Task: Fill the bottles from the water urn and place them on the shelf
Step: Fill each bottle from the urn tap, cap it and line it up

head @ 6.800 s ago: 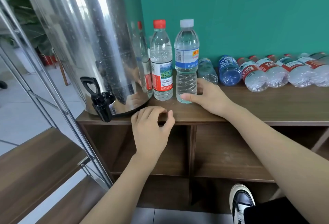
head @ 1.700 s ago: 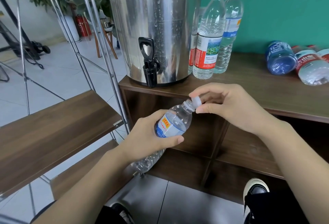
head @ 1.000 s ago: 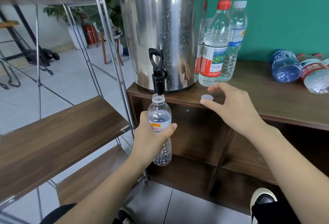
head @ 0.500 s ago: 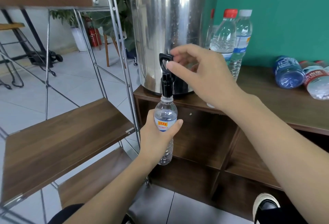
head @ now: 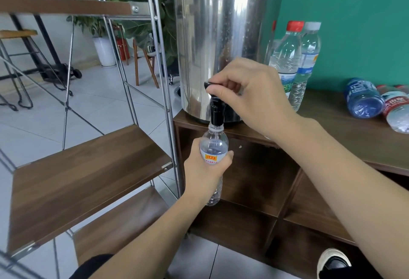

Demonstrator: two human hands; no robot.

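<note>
Under the black plastic tap (head: 216, 110) of the tall polished steel urn (head: 221, 41), the left hand (head: 204, 173) wraps round a clear uncapped plastic bottle (head: 213, 145), upright with its mouth touching the spout so water should fall straight in; the right hand (head: 250, 92) pinches the tap's lever at 12 o'clock of the bottle, seemingly to open the flow; the brown wooden shelf (head: 88, 174) waits at 9 o'clock; two upright capped bottles (head: 294, 61) stand at 3 o'clock of the urn.

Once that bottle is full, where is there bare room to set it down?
The middle shelf board left of the urn is bare wood, with another bare board below it. The counter is bare along its front edge. It is crowded by the wall: upright bottles beside the urn, lying bottles further right.
</note>
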